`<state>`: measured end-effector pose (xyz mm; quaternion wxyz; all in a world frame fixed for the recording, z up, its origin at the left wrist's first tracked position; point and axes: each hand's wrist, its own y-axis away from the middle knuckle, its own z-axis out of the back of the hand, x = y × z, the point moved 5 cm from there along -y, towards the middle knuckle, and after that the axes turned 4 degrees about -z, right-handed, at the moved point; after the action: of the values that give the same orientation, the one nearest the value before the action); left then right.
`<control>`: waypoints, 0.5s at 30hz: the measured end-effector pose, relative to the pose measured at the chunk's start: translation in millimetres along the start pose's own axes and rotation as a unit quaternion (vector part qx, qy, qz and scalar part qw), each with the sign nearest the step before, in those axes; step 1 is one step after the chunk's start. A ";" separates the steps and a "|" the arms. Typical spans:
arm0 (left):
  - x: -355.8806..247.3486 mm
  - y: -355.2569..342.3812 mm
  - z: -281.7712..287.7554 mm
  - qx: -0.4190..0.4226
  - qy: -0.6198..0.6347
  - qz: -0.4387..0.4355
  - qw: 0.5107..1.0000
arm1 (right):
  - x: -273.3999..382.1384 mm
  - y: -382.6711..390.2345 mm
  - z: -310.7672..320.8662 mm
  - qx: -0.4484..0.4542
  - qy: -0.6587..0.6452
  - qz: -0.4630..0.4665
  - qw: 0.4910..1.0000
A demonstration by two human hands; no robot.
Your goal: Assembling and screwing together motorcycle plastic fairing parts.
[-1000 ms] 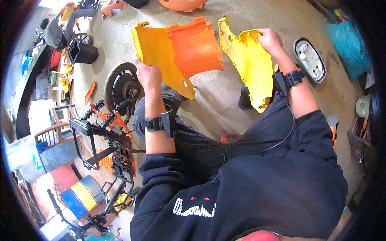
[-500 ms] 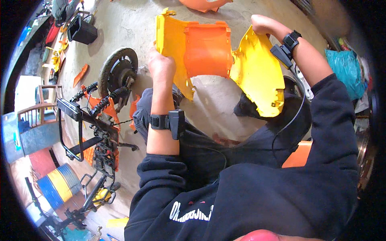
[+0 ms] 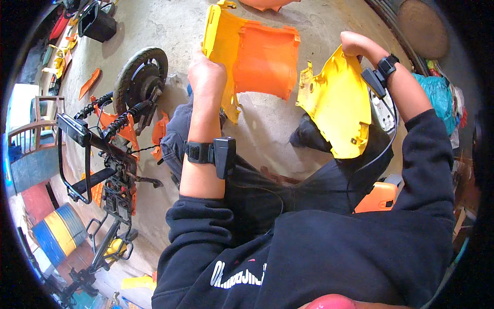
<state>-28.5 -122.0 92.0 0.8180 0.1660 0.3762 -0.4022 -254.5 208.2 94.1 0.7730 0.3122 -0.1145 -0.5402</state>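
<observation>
My left hand (image 3: pixel 207 77) is closed on the edge of a yellow plastic panel (image 3: pixel 222 33), which joins a curved orange panel (image 3: pixel 265 59) with notched edges. My right hand (image 3: pixel 356 45) grips the upper edge of a second, shaped yellow panel (image 3: pixel 337 110), its fingertips partly hidden. This panel hangs over my right leg, tilted, with a visible gap between it and the orange piece. My legs in dark trousers (image 3: pixel 296 193) are bent beneath the pieces.
A stripped scooter frame (image 3: pixel 98 175) with a front wheel (image 3: pixel 139 82) lies at left, among orange pieces. A black bin (image 3: pixel 98 26) stands upper left, a striped barrel (image 3: pixel 59 232) lower left. At right are a white part (image 3: pixel 383 113), teal bags (image 3: pixel 435 103) and an orange object (image 3: pixel 375 198).
My left hand has risen in view with its panels. The right yellow panel swung right and down; it met the orange piece half a second ago and is now apart from it.
</observation>
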 end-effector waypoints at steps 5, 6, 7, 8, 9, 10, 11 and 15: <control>1.4 2.0 1.1 0.020 -0.022 0.053 0.998 | 23.7 3.6 -31.1 0.053 0.012 0.034 0.998; -1.1 2.6 0.5 0.021 -0.021 0.050 0.998 | 27.2 0.2 -37.4 0.050 -0.002 0.028 0.998; -3.5 3.8 0.4 0.018 -0.018 0.044 0.999 | 30.4 -2.1 -43.6 0.066 0.016 0.048 0.997; -5.7 4.7 0.6 0.015 -0.015 0.039 0.999 | 30.3 -4.5 -47.5 0.067 0.011 0.044 0.997; -5.7 5.1 2.7 0.014 -0.018 0.038 0.999 | 36.4 -3.3 -49.6 0.069 0.005 0.044 0.997; -5.0 5.4 4.9 0.015 -0.012 0.044 0.999 | 36.8 -5.3 -50.9 0.068 0.003 0.046 0.997; -3.7 5.0 6.8 0.016 -0.006 0.049 0.999 | 39.9 -6.8 -50.1 0.048 -0.008 0.076 0.996; 1.1 3.5 7.1 0.015 -0.019 0.061 0.998 | 35.1 -36.6 -50.9 0.042 -0.102 -0.035 0.993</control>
<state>-21.9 -124.5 95.8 0.8454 0.1936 0.3435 -0.3603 -242.7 186.5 26.7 0.7241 0.2918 -0.2047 -0.5905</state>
